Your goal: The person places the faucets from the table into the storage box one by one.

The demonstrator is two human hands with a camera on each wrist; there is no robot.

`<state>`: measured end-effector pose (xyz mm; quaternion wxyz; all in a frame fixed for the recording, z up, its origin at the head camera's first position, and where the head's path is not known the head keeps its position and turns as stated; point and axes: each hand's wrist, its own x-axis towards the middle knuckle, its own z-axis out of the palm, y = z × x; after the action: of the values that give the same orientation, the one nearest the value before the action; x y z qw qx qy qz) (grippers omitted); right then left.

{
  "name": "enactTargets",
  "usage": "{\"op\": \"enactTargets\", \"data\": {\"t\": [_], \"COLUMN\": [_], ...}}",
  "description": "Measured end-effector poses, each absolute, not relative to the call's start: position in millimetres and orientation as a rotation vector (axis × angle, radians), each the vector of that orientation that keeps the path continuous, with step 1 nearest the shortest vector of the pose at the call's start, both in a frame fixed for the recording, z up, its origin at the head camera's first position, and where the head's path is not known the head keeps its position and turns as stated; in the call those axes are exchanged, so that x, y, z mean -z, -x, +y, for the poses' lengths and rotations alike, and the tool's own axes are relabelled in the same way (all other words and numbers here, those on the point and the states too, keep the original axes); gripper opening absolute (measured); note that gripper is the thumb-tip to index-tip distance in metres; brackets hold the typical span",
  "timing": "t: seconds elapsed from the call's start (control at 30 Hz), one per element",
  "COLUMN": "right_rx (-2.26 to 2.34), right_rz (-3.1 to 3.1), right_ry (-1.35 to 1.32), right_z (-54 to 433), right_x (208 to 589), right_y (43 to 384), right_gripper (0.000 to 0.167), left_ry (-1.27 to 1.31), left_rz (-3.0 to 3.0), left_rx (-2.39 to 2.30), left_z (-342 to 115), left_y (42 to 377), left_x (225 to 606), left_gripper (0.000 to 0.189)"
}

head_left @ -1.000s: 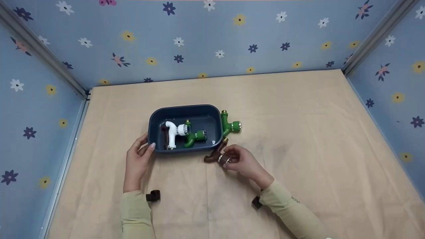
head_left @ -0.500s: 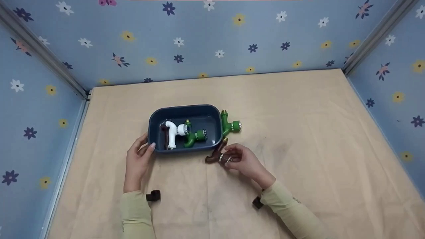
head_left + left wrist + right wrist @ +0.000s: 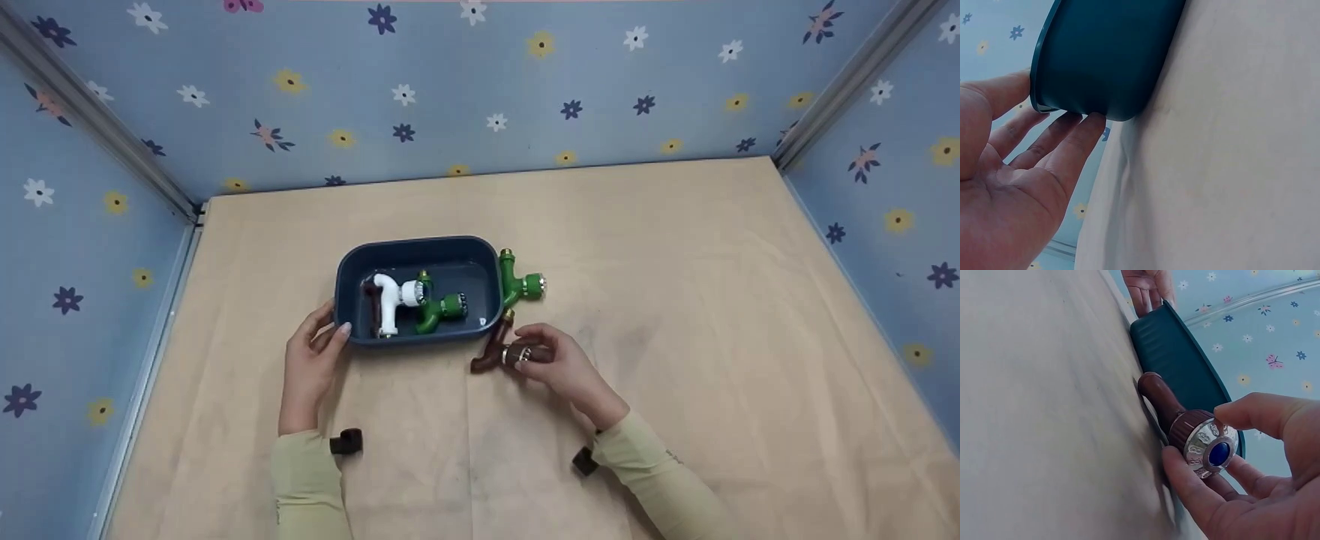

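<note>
My left hand (image 3: 313, 367) holds the front left corner of a dark blue plastic bin (image 3: 420, 340), thumb at the rim and fingertips along the outer wall. Inside the bin lie a white faucet (image 3: 388, 304), a green faucet (image 3: 439, 309) and a dark brown item (image 3: 372, 300) partly hidden behind the white one. By the front right corner, my right hand (image 3: 562, 367) pinches the round knob of a brown faucet (image 3: 491, 351). The right wrist view shows the knob's silver cap (image 3: 1199, 449) with a blue centre between thumb and fingers.
Against the bin's right end lies a second green faucet (image 3: 516, 281), its brass end pointing away. A beige cloth (image 3: 712, 300) covers the table. Blue flowered panels (image 3: 480, 75) stand at the back and both sides. A black wrist mount (image 3: 347, 442) juts from the left sleeve.
My right hand has shifted slightly right with the brown faucet's knob, and the faucet has turned a little, its spout moving right and nearer. Left hand and bin have stayed put.
</note>
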<state>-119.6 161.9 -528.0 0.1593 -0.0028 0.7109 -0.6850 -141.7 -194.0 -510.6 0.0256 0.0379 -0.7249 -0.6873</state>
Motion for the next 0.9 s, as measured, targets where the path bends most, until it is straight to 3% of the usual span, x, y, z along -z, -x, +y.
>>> {"op": "enactTargets", "data": {"t": [0.9], "right_rx": [2.085], "right_rz": [1.875], "right_ry": [-0.187], "right_z": [179.9], "right_x": [530.9], "right_y": [117.0], "right_gripper": [0.041], "left_ry": [-0.122], "left_rz": [-2.231], "left_rx": [2.138], "left_z": [-194.7], "left_y": [142.4], "left_x": [513.0], "left_gripper": [0.051]}}
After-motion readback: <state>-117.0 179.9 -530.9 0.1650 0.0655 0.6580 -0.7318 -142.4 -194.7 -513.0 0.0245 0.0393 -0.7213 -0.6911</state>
